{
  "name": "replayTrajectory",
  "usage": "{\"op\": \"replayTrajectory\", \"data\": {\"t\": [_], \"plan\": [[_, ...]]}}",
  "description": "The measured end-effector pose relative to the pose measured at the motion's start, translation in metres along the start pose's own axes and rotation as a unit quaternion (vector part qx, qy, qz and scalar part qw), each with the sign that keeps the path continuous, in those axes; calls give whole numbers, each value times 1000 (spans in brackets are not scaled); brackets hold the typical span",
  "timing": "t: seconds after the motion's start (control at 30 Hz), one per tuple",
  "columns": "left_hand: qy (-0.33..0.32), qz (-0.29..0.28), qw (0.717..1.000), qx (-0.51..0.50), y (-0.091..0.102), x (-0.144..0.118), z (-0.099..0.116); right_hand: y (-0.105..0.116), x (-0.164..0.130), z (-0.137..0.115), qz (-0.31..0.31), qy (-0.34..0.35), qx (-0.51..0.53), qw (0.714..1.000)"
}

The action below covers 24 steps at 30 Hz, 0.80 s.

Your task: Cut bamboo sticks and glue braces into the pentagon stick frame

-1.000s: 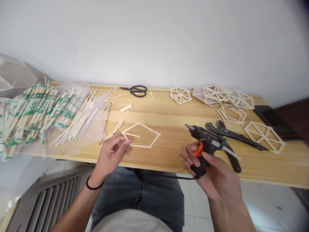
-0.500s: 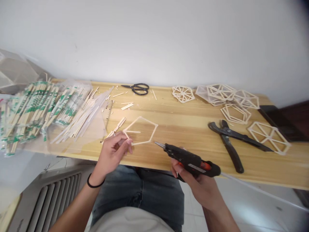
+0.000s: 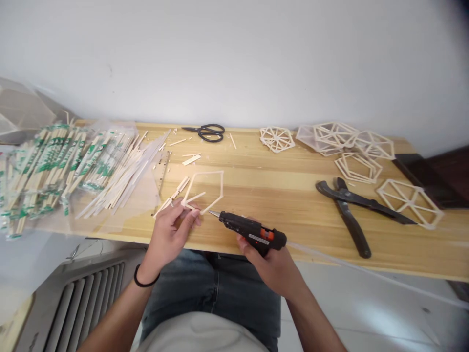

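On the wooden table [image 3: 278, 195], measured from the open pentagon frame [image 3: 203, 191] lying near its front edge, the biggest thing is the heap of wrapped chopsticks [image 3: 54, 166] well to the left; their sleeves carry green print too small to read. Well to the right and further back sit several finished stick frames [image 3: 344, 144], already filled with inner spokes, and a pair of black pliers [image 3: 351, 208] lies to the right; black scissors [image 3: 205, 132] lie behind the pentagon frame. It has only one loose inner stick so far, so by the look of it the spokes are mostly left to glue. The right hand [image 3: 271, 264] is closed around a black glue gun [image 3: 251, 232], whose nozzle points at the frame's near corner, just beside it; a small label on the gun cannot be read. The left hand [image 3: 170, 234] pinches that near corner with narrow fingers.
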<state>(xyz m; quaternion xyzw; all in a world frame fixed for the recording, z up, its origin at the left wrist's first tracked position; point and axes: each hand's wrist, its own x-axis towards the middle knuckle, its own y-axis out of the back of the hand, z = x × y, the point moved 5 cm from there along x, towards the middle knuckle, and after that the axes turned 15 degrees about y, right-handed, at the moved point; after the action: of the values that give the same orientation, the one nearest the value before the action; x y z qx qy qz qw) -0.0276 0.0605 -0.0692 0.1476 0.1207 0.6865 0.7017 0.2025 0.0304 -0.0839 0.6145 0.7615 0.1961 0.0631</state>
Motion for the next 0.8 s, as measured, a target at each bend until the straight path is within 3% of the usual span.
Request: {"op": "replayTrajectory", "data": {"t": [0.33, 0.5, 0.8], "plan": [[-63, 33, 996, 58, 0, -2, 11, -1, 3, -6, 6, -8, -41, 999], [-49, 31, 997, 56, 0, -2, 10, -2, -2, 1, 50, -39, -72, 995], [-32, 37, 996, 72, 0, -3, 10, -8, 0, -6, 27, -26, -98, 994]]}}
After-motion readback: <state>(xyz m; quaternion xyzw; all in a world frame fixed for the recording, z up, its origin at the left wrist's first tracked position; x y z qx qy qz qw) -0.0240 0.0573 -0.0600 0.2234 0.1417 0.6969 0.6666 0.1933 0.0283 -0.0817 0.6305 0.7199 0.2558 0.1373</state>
